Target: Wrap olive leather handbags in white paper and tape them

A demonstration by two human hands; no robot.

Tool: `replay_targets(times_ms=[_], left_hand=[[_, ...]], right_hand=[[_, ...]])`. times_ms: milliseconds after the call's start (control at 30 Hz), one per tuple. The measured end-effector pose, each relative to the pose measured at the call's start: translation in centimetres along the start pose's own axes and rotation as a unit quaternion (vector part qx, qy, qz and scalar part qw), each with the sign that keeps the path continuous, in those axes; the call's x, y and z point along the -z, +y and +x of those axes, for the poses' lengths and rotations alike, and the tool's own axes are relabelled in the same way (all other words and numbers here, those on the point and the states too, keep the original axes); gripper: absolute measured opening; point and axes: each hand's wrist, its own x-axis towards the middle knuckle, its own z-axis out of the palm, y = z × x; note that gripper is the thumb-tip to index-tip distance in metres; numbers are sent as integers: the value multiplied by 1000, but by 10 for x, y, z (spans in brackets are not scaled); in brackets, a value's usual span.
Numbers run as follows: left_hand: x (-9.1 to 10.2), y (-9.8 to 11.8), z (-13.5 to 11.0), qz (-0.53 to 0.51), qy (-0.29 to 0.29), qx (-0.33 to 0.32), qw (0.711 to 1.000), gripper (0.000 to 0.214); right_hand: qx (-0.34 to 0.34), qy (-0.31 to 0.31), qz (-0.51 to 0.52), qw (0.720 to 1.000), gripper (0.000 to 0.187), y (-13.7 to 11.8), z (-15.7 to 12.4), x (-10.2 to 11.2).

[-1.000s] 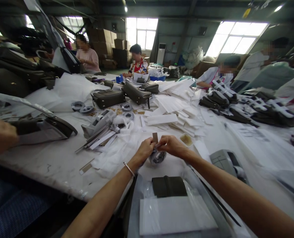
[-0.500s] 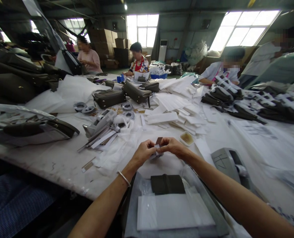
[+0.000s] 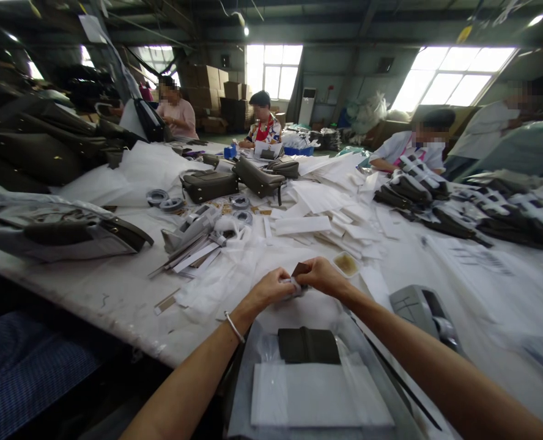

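My left hand [image 3: 271, 288] and my right hand [image 3: 323, 276] meet over the white table [image 3: 115, 293], fingers pinched together. Between them they hold a small brown tab [image 3: 300, 269] and a greyish wrapped piece [image 3: 294, 285]. Just in front of me lies a dark olive folded piece [image 3: 308, 345] on a white sheet [image 3: 320, 394] inside a clear plastic bag. A bracelet circles my left wrist.
A grey tape dispenser [image 3: 421, 308] sits to my right, another [image 3: 191, 225] to the left among white strips. Olive bags [image 3: 210, 184], tape rolls [image 3: 156, 197] and white paper stacks [image 3: 326, 195] cover the table. Several people work at the far side.
Both hands have dropped slightly toward the table; the brown tab has tipped from upright to leaning between my fingers. The view shifted a little to the left.
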Motion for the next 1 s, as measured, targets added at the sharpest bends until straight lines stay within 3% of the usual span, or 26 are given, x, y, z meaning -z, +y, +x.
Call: replay_targets(times_ms=[133,333,567,700,800,867,933,1000], left_hand=[[-1,-3,-2,-18,8,2,1000,22],[-4,-13,5,-106,16,10,994,26],[7,-11,9,-193,-23,38,980,28],[15,-6,12,-219,-64,46,973,28],[17,-5,12,-222,-67,40,972,29],[16,-6,12,-220,-57,34,973,31],[15,-8,12,-218,-41,30,975,32],[14,-10,12,-219,-24,30,975,33]], right_hand=[[143,30,-157,977,17,-3,-3,-2],[325,84,-339,879,6,15,0,-11],[378,29,-457,805,24,9,-12,-13],[395,57,-493,773,37,13,-19,-16],[393,77,-499,769,45,21,-20,-18],[378,75,-486,784,53,25,-20,-19],[356,85,-445,818,59,25,-23,-20],[314,142,-365,865,54,22,-28,-20]])
